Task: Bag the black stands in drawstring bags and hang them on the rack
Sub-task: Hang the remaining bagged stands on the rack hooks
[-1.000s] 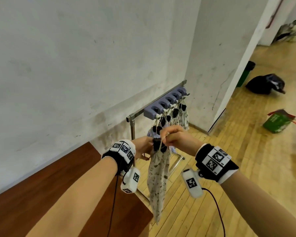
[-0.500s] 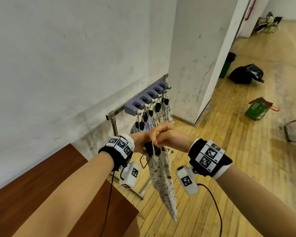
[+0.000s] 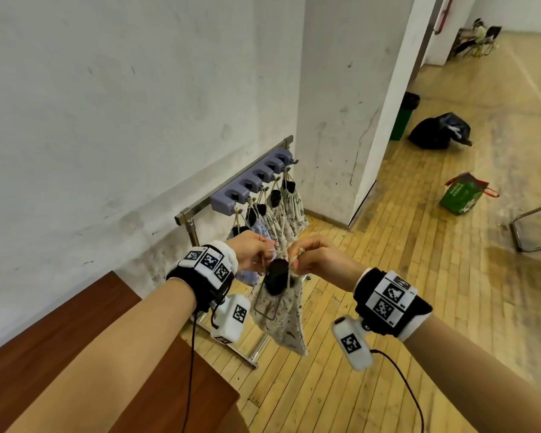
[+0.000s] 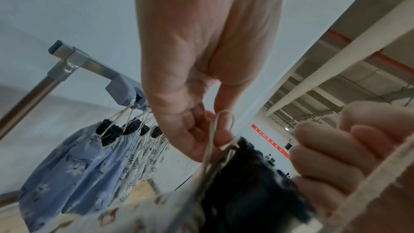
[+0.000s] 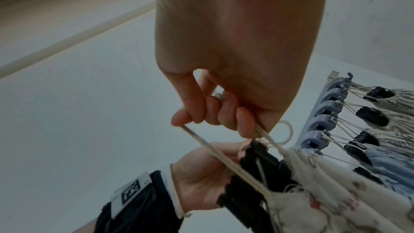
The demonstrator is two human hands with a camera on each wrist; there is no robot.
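A cream patterned drawstring bag (image 3: 281, 317) hangs between my two hands, in front of the rack. A black stand (image 3: 277, 276) pokes out of its mouth. My left hand (image 3: 253, 250) pinches a loop of the cream drawstring (image 4: 220, 130) on the left side. My right hand (image 3: 313, 257) grips the cord strands (image 5: 215, 150) on the right side and holds them taut. The metal rack (image 3: 231, 182) stands by the wall with a row of lavender hooks (image 3: 250, 184). Several filled bags (image 3: 281, 214), blue and cream, hang from those hooks with black stands showing at their tops.
A brown wooden table (image 3: 75, 354) sits at the lower left under my left forearm. On the wood floor to the right lie a green bag (image 3: 463, 195), a black bag (image 3: 438, 135) and a metal chair frame (image 3: 531, 226). A white pillar (image 3: 350, 104) stands behind the rack.
My view has swung left and the bag now hangs lower and more tilted. My hands have drawn a little apart on the cords, and the black stand shows more clearly at the bag's mouth.
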